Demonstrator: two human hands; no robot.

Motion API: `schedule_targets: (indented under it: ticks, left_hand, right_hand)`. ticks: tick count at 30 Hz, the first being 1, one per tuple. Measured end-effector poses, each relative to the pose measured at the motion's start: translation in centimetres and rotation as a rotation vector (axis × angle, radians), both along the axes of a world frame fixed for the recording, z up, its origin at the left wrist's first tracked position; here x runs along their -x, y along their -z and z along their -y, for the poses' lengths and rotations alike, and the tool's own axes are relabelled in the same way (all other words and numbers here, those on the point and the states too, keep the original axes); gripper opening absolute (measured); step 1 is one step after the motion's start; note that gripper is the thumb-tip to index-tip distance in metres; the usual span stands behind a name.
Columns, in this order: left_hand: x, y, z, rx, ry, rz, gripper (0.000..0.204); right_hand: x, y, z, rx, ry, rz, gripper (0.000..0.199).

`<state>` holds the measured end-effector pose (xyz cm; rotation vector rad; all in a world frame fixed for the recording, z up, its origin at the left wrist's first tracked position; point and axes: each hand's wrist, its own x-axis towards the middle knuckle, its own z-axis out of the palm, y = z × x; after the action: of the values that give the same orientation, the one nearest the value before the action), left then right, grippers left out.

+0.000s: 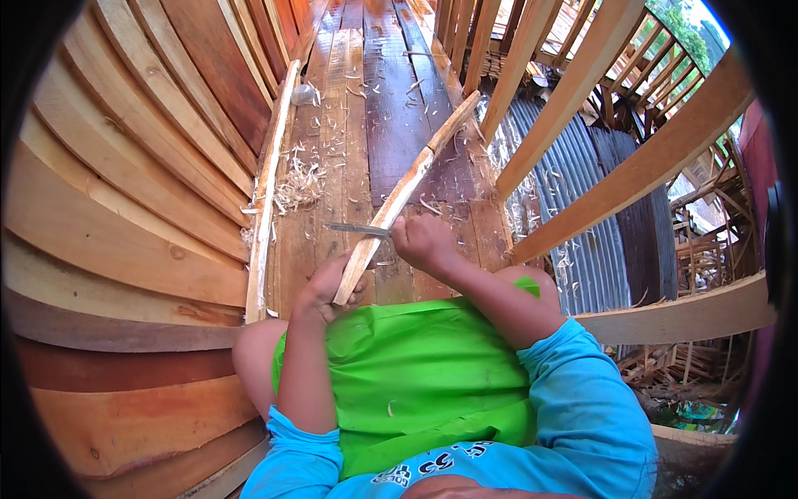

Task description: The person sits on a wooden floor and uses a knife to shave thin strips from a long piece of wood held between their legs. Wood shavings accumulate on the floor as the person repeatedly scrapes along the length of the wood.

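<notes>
A long, pale wooden pole [407,185] slants away from my lap toward the railing on the right. Its near end rests in my left hand [331,287], whose fingers wrap round it from the left and below. My right hand [422,241] is closed in a fist on the handle of a knife; the handle itself is hidden. The knife blade [353,228] lies across the pole just beyond my left hand and points left. Bark-coloured patches show on the far part of the pole, while the near part is bare, light wood.
Curled wood shavings [301,185] lie over the plank floor [332,108]. Another peeled pole [268,200] lies along the plank wall [166,166] on my left. Slanted railing slats [573,91] stand on the right, with corrugated metal sheeting [573,216] beyond. Green cloth [424,366] covers my lap.
</notes>
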<state>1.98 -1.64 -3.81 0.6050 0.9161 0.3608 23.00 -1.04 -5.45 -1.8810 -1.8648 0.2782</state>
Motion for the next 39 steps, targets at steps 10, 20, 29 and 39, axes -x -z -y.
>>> schedule_targets:
  ticks: [10,20,29,39]
  left_hand:
    - [0.2,0.3,-0.3,0.004,-0.025,-0.064,0.047]
    - [0.5,0.5,-0.5,0.103,-0.008,0.083,0.046]
    - [-0.6,1.3,-1.0,0.229,-0.004,0.227,0.037]
    - [-1.3,0.9,-0.6,0.156,-0.028,0.12,0.041]
  right_hand:
    - [-4.1,2.3,-5.2,0.161,0.164,-0.016,0.052]
    - [-1.2,-0.5,-2.3,0.287,0.07,-0.071,0.051]
    - [-5.6,1.2,-5.8,0.135,0.307,-0.002,0.053]
    - [-5.7,-0.8,-4.6,0.278,0.108,0.05,0.05]
